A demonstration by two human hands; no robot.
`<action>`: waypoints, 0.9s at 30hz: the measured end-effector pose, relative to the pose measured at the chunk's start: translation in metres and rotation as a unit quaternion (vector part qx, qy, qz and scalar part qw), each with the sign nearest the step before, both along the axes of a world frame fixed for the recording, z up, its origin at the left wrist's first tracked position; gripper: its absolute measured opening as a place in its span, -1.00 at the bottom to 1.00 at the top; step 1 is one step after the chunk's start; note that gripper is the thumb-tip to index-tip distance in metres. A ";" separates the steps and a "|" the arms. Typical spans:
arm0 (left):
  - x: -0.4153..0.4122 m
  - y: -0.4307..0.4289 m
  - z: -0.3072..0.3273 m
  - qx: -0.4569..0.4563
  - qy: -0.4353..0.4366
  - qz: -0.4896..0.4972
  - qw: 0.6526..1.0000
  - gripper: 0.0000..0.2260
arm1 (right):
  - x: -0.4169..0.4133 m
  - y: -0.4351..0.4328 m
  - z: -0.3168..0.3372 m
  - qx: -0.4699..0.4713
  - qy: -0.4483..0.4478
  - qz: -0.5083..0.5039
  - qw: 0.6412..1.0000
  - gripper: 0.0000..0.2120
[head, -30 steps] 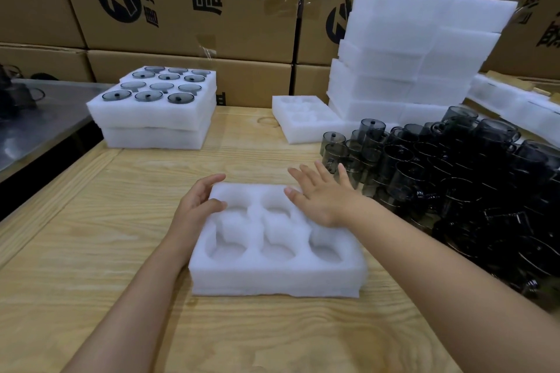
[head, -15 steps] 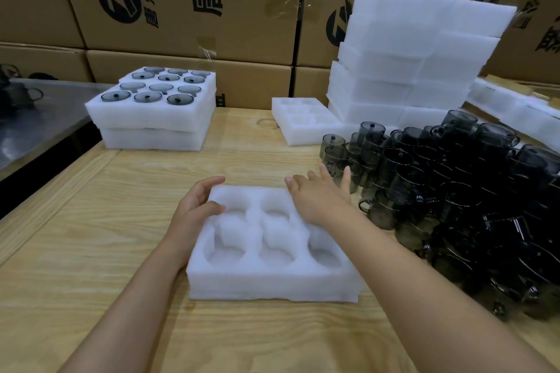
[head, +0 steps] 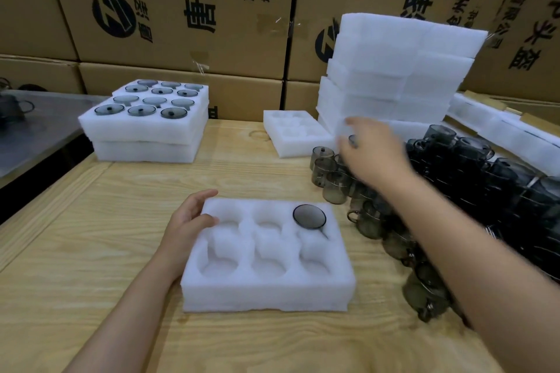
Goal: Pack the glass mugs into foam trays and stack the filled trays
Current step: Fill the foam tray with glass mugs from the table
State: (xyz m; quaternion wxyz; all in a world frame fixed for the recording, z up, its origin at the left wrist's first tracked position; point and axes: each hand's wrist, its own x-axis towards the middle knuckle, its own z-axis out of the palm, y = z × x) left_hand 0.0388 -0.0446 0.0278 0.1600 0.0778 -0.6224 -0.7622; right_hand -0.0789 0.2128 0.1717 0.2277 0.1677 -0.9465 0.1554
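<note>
1 mug (head: 309, 216) sits in the tray's (head: 266, 294) far-right pocket, 5 pockets empty. Left hand (head: 189, 222) rests open on the tray edge; right hand (head: 374, 154), blurred, grip unclear, reaches over the mug pile (head: 454, 191). Filling step; next needs a clean 1-mug grasp.

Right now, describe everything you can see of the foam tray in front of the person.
The foam tray is a thick white block of soft-looking foam, lying flat on the wooden table. It has six round pockets in two rows of three. One dark glass mug sits in the far right pocket; the other five are empty. The left hand rests on its far left corner.
</note>
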 end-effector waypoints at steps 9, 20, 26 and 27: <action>-0.004 -0.004 -0.005 0.000 0.005 -0.001 1.000 -0.55 | -0.070 0.125 0.036 0.201 -0.179 -0.277 0.922 -0.54; -0.004 -0.002 -0.003 -0.005 0.009 0.002 1.000 -0.55 | -0.078 0.140 0.015 0.200 -0.194 -0.219 0.935 -0.74; -0.002 -0.001 -0.002 0.000 0.009 0.003 1.000 -0.56 | -0.068 0.137 0.011 0.159 -0.146 -0.229 0.949 -0.72; -0.002 -0.001 -0.002 0.000 0.009 0.002 1.000 -0.56 | -0.067 0.137 0.012 0.150 -0.141 -0.231 0.951 -0.73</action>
